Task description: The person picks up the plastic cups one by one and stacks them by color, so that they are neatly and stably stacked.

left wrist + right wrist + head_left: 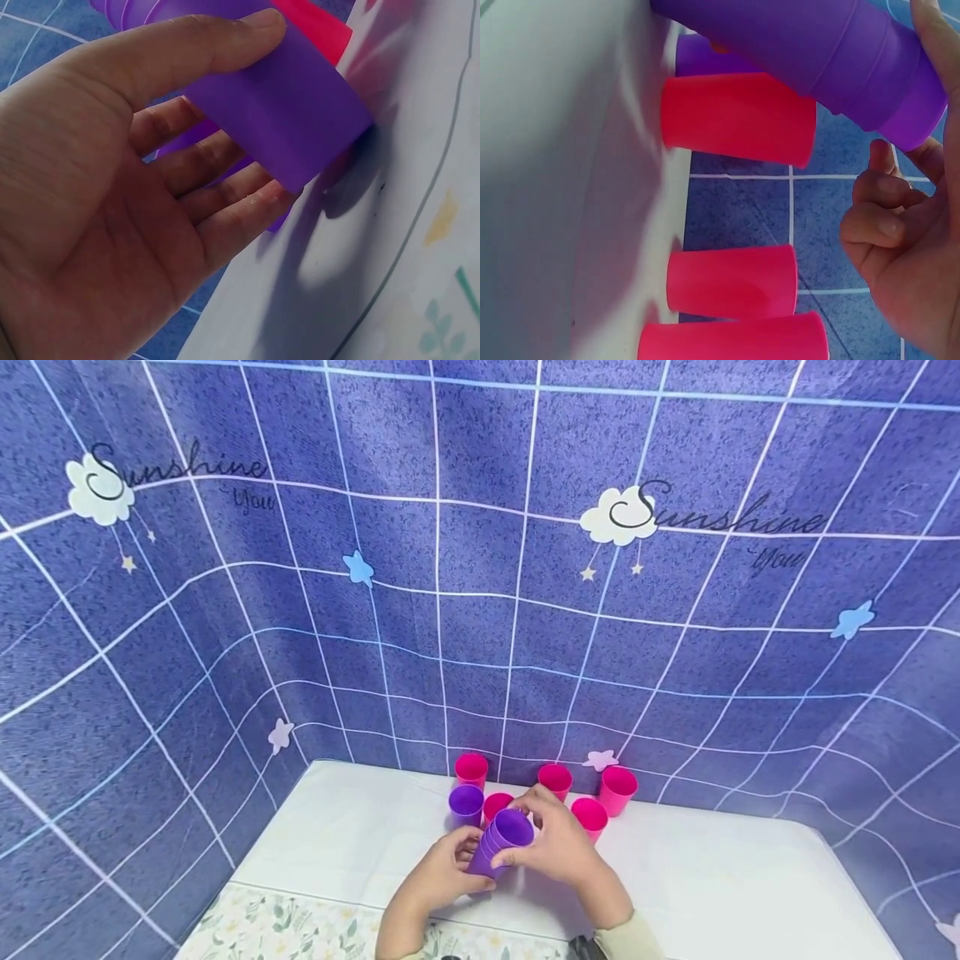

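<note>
A tilted stack of nested purple cups (487, 857) is held between both hands, just above the table. My left hand (442, 870) grips the lower part; in the left wrist view its thumb lies along the bottom cup (300, 105) with the fingers on the far side. At the upper end my right hand (561, 842) holds the top cup by its rim, thumb on the near side. The right wrist view shows several rims along the stack (810, 45). Just behind stands a single purple cup (467, 807), with a pink cup (495, 805) beside it, partly covered by the stack.
More pink cups stand upright toward the back: one at the left (471, 770), one in the middle (555, 781), and others at the right (618, 793). A blue gridded curtain (480, 652) rises behind the white table (352, 827). Floral cloth (292, 927) covers the front edge.
</note>
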Tool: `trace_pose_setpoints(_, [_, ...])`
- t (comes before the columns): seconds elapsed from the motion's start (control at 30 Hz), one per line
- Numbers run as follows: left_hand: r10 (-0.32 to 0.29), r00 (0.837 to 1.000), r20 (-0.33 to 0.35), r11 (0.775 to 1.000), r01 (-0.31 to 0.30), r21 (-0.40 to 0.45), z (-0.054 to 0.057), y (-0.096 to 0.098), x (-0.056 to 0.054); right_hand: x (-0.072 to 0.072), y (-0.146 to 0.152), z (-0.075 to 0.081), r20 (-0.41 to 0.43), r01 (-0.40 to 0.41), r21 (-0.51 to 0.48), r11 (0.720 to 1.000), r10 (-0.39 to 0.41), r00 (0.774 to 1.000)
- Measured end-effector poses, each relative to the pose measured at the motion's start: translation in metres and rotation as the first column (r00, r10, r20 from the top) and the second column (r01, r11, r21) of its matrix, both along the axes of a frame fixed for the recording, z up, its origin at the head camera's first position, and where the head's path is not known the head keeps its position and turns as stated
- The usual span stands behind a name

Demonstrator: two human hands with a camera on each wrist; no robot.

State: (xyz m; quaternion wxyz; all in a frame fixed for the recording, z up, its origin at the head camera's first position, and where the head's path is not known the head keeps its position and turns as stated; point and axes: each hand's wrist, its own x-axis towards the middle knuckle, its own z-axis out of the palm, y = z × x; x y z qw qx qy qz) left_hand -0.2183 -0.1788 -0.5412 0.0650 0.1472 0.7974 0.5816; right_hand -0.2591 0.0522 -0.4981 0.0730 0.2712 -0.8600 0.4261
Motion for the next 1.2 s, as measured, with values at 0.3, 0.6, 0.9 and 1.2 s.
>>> trace_pose_setpoints(0.3, [-0.022,1.000,0.016,0.999,0.023,-0.030,-0.001,-0.004,0.001,0.006,-0.006,0.000,-0.049,0.007,0.078,0.997,-0.003,0.999])
trace_pose_setpoints(0.6, [-0.023,1.000,0.002,0.997,0.023,-0.071,-0.001,-0.008,0.002,0.011,-0.012,0.000,-0.097,-0.030,0.140,0.990,0.044,0.994])
trace_pose_setpoints(0.9, [0.032,0.999,-0.025,0.993,-0.035,-0.116,0.001,-0.019,0.006,0.008,-0.027,0.006,-0.141,-0.033,-0.012,0.999,0.031,0.990])
trace_pose_setpoints(1.2, [0.008,1.000,-0.008,0.997,-0.009,-0.082,-0.001,-0.018,0.010,-0.005,-0.043,0.016,-0.077,0.032,-0.027,0.999,-0.034,0.996])
